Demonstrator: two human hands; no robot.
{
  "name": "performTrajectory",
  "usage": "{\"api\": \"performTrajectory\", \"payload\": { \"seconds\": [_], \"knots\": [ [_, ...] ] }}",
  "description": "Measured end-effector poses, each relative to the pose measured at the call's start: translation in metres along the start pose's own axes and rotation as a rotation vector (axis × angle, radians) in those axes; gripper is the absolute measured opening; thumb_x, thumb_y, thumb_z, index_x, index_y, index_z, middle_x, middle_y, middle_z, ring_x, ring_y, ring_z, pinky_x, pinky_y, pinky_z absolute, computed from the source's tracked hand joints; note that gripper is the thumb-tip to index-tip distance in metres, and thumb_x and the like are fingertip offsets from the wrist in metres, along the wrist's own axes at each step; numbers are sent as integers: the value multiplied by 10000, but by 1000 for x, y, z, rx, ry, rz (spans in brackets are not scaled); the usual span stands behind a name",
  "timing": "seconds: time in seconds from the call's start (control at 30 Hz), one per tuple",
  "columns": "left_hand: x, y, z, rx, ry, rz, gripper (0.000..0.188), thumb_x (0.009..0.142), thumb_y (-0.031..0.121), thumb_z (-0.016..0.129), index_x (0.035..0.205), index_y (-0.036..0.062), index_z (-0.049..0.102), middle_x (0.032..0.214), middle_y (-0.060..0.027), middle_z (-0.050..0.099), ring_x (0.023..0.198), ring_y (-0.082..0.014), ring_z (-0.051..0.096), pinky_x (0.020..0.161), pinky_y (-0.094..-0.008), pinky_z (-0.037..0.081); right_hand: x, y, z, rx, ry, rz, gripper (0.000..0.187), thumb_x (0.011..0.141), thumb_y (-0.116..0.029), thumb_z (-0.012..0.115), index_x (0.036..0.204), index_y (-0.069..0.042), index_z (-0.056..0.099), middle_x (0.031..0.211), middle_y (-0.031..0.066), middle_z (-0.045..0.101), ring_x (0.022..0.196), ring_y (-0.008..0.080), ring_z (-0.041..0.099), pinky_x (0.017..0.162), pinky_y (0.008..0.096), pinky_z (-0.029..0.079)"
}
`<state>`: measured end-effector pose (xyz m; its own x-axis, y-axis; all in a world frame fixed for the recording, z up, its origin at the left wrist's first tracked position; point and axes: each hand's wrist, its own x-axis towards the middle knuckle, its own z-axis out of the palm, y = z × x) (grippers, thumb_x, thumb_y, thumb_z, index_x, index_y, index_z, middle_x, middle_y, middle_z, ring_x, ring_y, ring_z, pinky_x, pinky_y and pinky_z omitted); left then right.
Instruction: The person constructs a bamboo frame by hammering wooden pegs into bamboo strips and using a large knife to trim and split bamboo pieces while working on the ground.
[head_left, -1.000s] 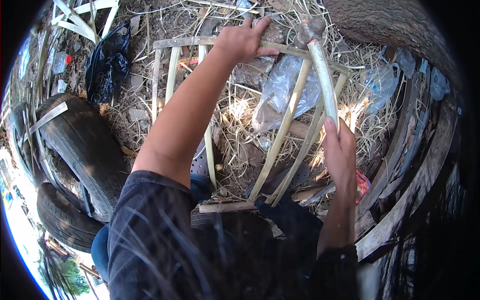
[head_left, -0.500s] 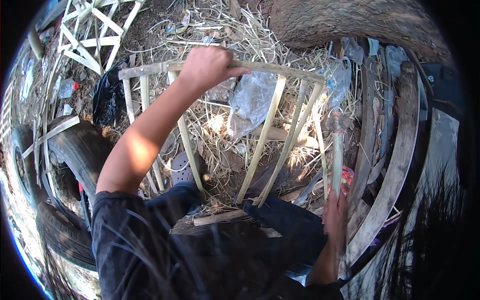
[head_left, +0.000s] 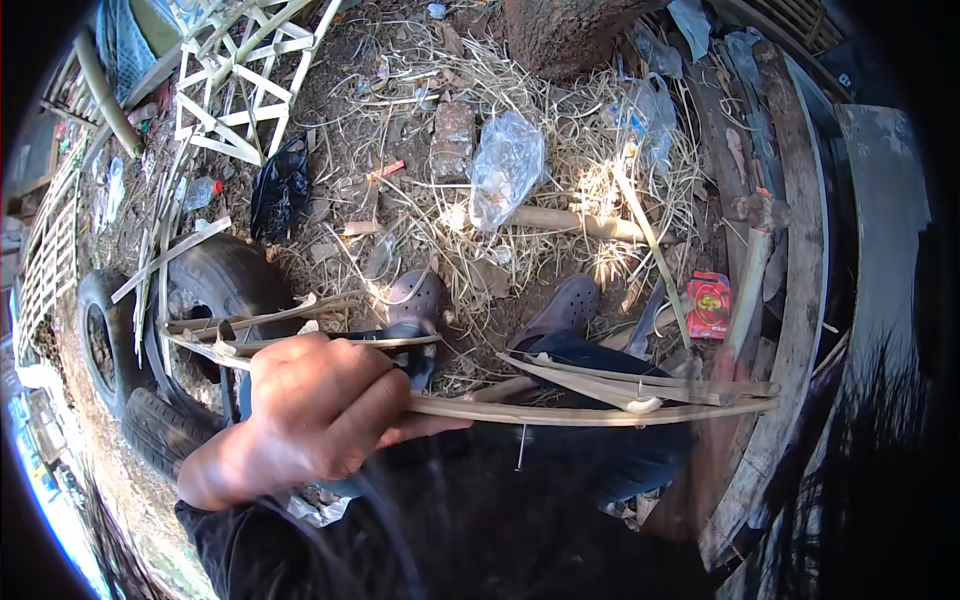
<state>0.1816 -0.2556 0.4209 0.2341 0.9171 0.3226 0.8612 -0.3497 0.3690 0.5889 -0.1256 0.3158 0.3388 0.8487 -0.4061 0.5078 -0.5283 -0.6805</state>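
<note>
My left hand (head_left: 325, 405) is closed around the long rail of a bamboo slat frame (head_left: 590, 414), near its left part. The frame lies crosswise close to my body, its thinner slats seen nearly end-on or folded along the rail. A thin nail (head_left: 520, 450) sticks out of the rail on my side. At the right, behind the frame's end, my right hand (head_left: 715, 415) is smeared by motion and partly hidden. It grips the pale handle of a hammer (head_left: 748, 290), whose dark head points away from me.
A red packet (head_left: 708, 305) lies by the hammer. Beyond my shoes are a clear plastic bag (head_left: 508, 170), a brick (head_left: 453, 140), a bamboo piece (head_left: 580, 222) and scattered shavings. Old tyres (head_left: 225, 285) and a bamboo lattice (head_left: 240, 90) are at left; long planks (head_left: 800, 300) line the right.
My left hand has brought the bamboo frame down toward my body and tipped it, so its slats no longer spread toward my feet. The hammer has shifted right in view with my right hand.
</note>
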Motion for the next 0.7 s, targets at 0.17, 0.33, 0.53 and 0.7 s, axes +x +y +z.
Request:
{"api": "performTrajectory", "payload": {
  "seconds": [0.17,0.33,0.53,0.7],
  "knots": [
    [-40,72,6,84,-33,-68,344,616,236,833,836,51,645,708,-41,588,581,-179,591,479,-317,429,-18,11,-15,105,-60,39,413,979,-486,444,862,-96,513,578,-19,418,408,67,378,366,221,295],
    [-53,95,21,12,51,76,160,699,148,737,733,18,651,563,-12,570,432,-105,537,402,-205,404,-28,34,-33,48,-135,-60,436,1001,-465,388,913,-58,519,582,-10,405,412,67,377,376,224,310],
    [-68,123,32,75,145,91,150,784,180,689,711,68,623,526,7,520,418,-105,493,418,-209,395,-36,44,-28,110,-163,17,469,992,-492,396,984,-45,538,602,-13,404,434,64,383,400,222,314],
    [-71,117,24,113,-290,168,364,879,379,613,661,106,512,509,36,318,415,-79,347,396,-226,227,-46,46,-37,127,-160,6,469,991,-497,399,988,-47,532,601,-13,406,433,63,381,395,221,311]
  ]
}}
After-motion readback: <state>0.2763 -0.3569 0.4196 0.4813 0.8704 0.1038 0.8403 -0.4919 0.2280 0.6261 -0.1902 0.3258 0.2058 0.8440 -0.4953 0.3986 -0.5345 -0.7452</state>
